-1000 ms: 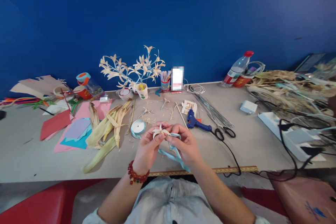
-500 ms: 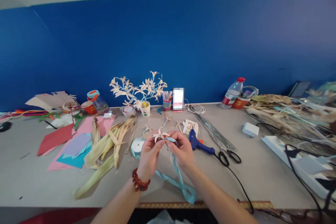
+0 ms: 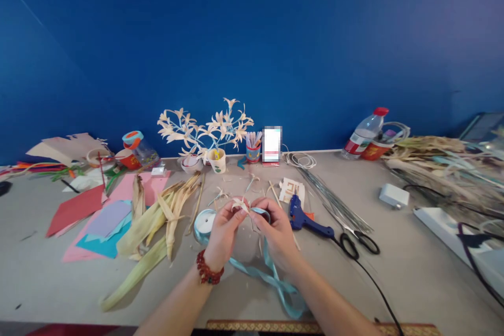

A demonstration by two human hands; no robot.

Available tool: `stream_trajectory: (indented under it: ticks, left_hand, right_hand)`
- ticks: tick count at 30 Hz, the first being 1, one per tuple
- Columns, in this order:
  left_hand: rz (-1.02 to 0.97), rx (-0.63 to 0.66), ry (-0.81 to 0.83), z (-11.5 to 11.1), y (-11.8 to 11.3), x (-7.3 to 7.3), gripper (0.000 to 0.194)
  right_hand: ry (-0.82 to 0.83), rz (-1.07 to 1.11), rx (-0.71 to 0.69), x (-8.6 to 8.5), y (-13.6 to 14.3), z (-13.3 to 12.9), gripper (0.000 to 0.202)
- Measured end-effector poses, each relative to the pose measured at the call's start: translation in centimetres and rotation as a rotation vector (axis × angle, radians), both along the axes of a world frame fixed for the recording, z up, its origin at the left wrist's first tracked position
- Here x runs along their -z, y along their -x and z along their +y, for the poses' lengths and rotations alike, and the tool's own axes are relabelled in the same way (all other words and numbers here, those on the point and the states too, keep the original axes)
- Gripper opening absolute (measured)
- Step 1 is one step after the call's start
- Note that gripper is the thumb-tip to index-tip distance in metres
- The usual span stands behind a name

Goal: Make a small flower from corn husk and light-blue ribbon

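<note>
My left hand (image 3: 225, 228) pinches a pale corn-husk flower (image 3: 240, 205) over the middle of the table. Close against it, my right hand (image 3: 275, 226) grips the end of a light blue ribbon (image 3: 259, 211) at the flower's base. The ribbon hangs from my right hand, loops across the table near its front edge and runs back toward a ribbon spool (image 3: 205, 221) just left of my hands. My fingers cover the flower's stem. Two loose husk flowers, one of them a small flower (image 3: 252, 181), lie just beyond my hands.
Corn husks (image 3: 157, 220) and coloured paper (image 3: 79, 210) lie to the left. A cup (image 3: 217, 161) holds finished flower branches at the back. On the right are a blue glue gun (image 3: 309, 220), scissors (image 3: 358, 244), wires (image 3: 334, 194), a bottle (image 3: 364, 134) and a power strip (image 3: 444, 231).
The view has tilted down and come a little closer to the table. Both hands stay together at the flower, which is turned slightly; the ribbon loop has shifted toward the right front.
</note>
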State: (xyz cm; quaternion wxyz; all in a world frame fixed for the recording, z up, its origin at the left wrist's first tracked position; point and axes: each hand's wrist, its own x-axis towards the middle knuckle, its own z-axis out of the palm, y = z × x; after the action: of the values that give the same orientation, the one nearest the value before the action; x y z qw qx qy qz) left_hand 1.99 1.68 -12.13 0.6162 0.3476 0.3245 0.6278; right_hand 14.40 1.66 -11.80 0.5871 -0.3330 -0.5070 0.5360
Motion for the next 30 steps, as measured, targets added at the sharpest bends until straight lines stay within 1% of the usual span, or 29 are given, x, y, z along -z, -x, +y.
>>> stream_trajectory:
  ticks: [4, 8, 12, 14, 17, 22, 27, 30]
  left_hand:
    - [-0.018, 0.035, 0.033, 0.2, 0.3, 0.1, 0.009]
    - [0.001, 0.059, 0.048, 0.3, 0.5, 0.0, 0.009]
    - [0.056, 0.145, 0.049, 0.2, 0.8, -0.3, 0.011]
    - [0.101, 0.203, 0.051, 0.2, 1.0, -0.5, 0.012]
    - [0.143, 0.250, 0.063, 0.2, 1.1, -0.8, 0.012]
    - [0.150, 0.218, 0.057, 0.1, 1.1, -1.1, 0.016]
    - [0.188, 0.205, 0.068, 0.1, 1.1, -0.7, 0.015]
    - [0.214, 0.205, 0.067, 0.1, 1.3, -0.6, 0.015]
  right_hand:
    - [0.032, -0.079, 0.003, -0.5, -0.5, 0.0, 0.012]
    - [0.046, -0.219, -0.042, -1.3, -1.8, 0.4, 0.016]
    - [0.060, -0.402, -0.190, -2.1, -3.0, 1.3, 0.023]
    - [0.050, -0.471, -0.235, -2.4, -3.5, 1.6, 0.025]
    - [0.015, -0.522, -0.221, -2.4, -3.9, 1.8, 0.023]
    - [-0.008, -0.536, -0.182, -2.0, -3.7, 1.6, 0.019]
    - [-0.002, -0.536, -0.162, -2.0, -3.8, 1.6, 0.019]
    - [-0.080, -0.548, -0.139, -2.3, -3.9, 1.6, 0.014]
